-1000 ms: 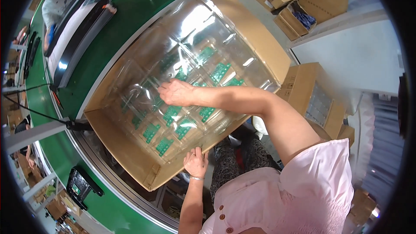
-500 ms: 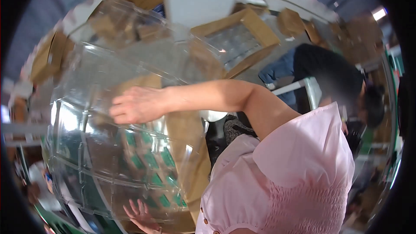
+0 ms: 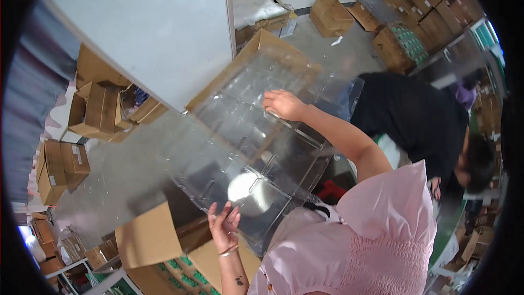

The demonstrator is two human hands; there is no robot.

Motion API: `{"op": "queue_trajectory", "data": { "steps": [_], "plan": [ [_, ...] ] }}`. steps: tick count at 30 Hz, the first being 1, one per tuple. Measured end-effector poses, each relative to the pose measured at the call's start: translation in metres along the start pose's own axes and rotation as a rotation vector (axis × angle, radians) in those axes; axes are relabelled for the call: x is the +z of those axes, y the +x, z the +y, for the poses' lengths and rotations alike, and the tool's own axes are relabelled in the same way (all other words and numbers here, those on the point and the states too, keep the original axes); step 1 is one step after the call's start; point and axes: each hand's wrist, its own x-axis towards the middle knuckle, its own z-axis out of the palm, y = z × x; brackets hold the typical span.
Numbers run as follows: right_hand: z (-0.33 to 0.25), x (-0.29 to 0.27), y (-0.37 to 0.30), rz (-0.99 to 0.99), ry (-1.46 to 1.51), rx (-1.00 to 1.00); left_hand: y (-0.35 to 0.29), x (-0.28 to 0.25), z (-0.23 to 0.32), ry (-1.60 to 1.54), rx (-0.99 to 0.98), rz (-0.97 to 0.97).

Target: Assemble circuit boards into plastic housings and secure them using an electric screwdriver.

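A large clear plastic tray (image 3: 240, 145), divided into compartments, is held tilted in front of me. My right hand (image 3: 285, 105) is closed on it near its upper right part, with the arm stretched across. At the tray's lower left edge, my left hand (image 3: 224, 226) has its fingers half curled against the plastic; they look closed on that edge. Below my left forearm an open cardboard box (image 3: 147, 235) shows rows of green items (image 3: 188, 277) in its compartments. Behind the see-through tray lies another open cardboard box (image 3: 262, 49).
A white panel (image 3: 147, 27) stands upright at the far left. Cardboard boxes (image 3: 60, 169) sit along the left wall, with more boxes (image 3: 330, 16) at the far right. A co-worker in a dark top (image 3: 409, 120) bends over close on my right.
The tray has swung right, off the box with green items, toward the other open box. My right hand has moved right with it. My left hand has come up to the tray's edge.
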Motion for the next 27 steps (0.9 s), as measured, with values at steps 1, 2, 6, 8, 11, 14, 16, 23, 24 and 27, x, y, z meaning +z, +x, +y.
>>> {"op": "queue_trajectory", "data": {
  "steps": [1,2,6,8,11,14,16,23,24,27],
  "plan": [
    [0.031,0.016,0.000,0.014,-0.044,0.009,0.026,0.026,-0.012,-0.003,-0.056,0.062],
    [0.055,0.025,0.007,0.005,-0.028,0.017,0.059,0.036,-0.026,-0.043,-0.089,0.023],
    [0.163,0.067,0.062,-0.282,0.045,0.139,0.176,0.070,-0.058,-0.110,-0.200,0.053],
    [0.203,0.110,0.080,-0.322,-0.017,0.080,0.233,0.068,-0.067,-0.221,-0.286,0.047],
    [0.241,0.179,0.112,-0.314,-0.045,0.017,0.300,0.053,-0.070,-0.173,-0.256,0.052],
    [0.259,0.241,0.112,-0.395,-0.024,0.143,0.334,0.057,-0.077,-0.035,-0.134,0.150],
    [0.263,0.265,0.106,-0.484,0.082,0.102,0.343,0.047,-0.086,0.118,-0.144,0.210],
    [0.275,0.259,0.067,-0.203,0.073,0.088,0.340,0.063,-0.090,0.159,-0.169,0.266],
    [0.271,0.246,0.081,-0.220,0.023,0.034,0.345,0.056,-0.088,0.172,-0.147,0.267],
    [0.260,0.256,0.095,-0.224,-0.046,-0.028,0.362,0.041,-0.092,0.223,-0.109,0.333]
  ]
}}
